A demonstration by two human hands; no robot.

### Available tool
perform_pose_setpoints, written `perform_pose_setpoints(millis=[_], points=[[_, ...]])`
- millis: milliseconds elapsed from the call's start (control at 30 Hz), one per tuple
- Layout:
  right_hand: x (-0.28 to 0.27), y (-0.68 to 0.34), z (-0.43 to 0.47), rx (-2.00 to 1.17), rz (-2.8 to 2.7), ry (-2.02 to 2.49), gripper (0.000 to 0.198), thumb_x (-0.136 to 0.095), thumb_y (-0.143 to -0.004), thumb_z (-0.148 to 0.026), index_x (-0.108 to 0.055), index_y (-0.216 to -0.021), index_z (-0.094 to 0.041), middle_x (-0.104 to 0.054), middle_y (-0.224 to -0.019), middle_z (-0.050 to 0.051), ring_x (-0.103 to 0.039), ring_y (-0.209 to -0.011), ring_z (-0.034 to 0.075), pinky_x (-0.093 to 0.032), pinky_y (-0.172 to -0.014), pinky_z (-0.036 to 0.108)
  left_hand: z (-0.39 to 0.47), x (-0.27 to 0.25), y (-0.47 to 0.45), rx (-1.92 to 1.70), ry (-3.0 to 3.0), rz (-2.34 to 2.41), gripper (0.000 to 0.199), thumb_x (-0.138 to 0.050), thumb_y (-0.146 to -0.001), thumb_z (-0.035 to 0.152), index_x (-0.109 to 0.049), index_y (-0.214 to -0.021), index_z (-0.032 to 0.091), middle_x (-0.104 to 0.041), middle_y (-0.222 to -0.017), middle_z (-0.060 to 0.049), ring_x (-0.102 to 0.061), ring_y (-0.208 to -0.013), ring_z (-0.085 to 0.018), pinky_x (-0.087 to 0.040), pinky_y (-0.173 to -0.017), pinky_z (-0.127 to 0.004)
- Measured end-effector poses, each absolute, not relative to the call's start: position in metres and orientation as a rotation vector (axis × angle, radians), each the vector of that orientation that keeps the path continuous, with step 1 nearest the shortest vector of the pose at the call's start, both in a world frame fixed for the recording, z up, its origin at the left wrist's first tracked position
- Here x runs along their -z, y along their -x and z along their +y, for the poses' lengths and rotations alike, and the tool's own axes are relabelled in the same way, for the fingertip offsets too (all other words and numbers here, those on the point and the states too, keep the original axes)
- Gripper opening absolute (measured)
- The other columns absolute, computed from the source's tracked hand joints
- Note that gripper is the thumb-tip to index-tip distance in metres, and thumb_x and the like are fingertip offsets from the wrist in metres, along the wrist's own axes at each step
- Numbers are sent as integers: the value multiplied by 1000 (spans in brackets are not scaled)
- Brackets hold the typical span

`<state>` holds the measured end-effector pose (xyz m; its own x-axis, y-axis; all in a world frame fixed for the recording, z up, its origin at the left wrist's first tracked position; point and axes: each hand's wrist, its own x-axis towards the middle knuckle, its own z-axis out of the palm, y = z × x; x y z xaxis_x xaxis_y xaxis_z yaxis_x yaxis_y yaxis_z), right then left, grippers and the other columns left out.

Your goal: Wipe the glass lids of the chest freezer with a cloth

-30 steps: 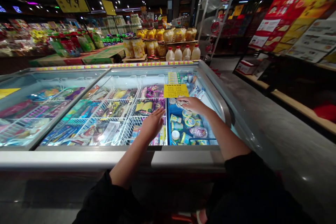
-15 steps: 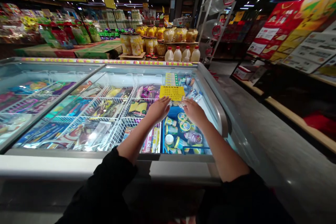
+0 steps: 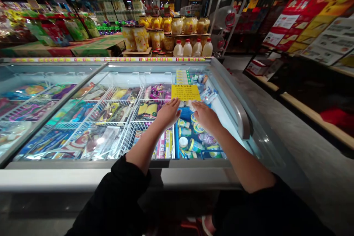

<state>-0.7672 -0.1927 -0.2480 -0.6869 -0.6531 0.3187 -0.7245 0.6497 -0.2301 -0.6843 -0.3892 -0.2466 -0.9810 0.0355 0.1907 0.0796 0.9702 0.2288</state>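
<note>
My left hand [image 3: 169, 112] lies over the glass lid [image 3: 155, 75] of a chest freezer, fingers stretched out near the lower left corner of a yellow notice [image 3: 186, 92]. On the notice's other side, my right hand [image 3: 205, 116] reaches forward with its fingers extended. A small whitish patch shows by the right fingertips; I cannot make out whether it is a thing or a reflection. Below the hands, a blue basket [image 3: 176, 143] holds several ice cream tubs [image 3: 195, 145]. White wire baskets [image 3: 127, 132] to the left contain packaged frozen goods.
The freezer's thick grey end rim [image 3: 241, 118] curves along the right. Behind the freezer stand jars of yellow fruit [image 3: 141, 38] and white bottles with red caps [image 3: 187, 48]. Boxes [image 3: 320, 35] fill a shelf beyond the grey floor [image 3: 279, 99].
My view has shifted slightly, with the freezer's right part sitting a little further right. Both hands stay beside the yellow notice, fingers extended, and the right hand now covers some tubs.
</note>
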Motion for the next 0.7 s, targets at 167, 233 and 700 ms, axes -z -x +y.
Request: perform_pose_setpoints(millis=[167,233,700], points=[[249,787,-211,-393,-2742,-1052,57,-36,-102,-12,-52,-156,-2,-51,-164,18,-44,-155,30,-35,-131,47,-387,246,687,308,46,-2971,56,-43,-111,33,-42,-163,13,-38,-172,-12,-32,-162,-25,-29,-133,-42],[247,789,-207,-299,-2789,-946,58,-34,-103,-14,-48,-156,4,-49,-164,23,-44,-155,33,-34,-130,46,-387,245,687,297,46,-2987,56,-41,-112,35,-42,-163,13,-36,-173,-11,-31,-162,-24,-29,-133,-40],[243,811,-204,-160,-2889,-896,62,-31,-105,-21,-41,-159,6,-42,-168,26,-37,-159,33,-30,-131,45,-382,238,683,234,13,-3005,57,-42,-113,34,-41,-164,9,-37,-172,-12,-32,-162,-23,-27,-133,-36]])
